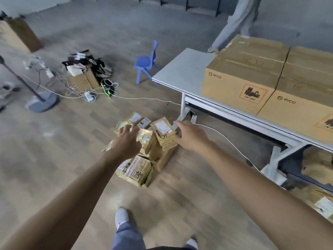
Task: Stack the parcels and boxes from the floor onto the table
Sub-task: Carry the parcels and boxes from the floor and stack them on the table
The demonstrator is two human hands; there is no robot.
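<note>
Cardboard parcels [146,150] are lying heaped on the floor, beside the table [180,69]. I am reaching with left hand [126,139] and right hand [191,134], fingers spread, grasping nothing. Advisable: bracketing the top parcel [163,130] squarely, since the heap looks loose.

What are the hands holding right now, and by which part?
Nothing. Both the left hand and right hand are open, reaching over the pile of parcels on the floor, gripping none.
</note>
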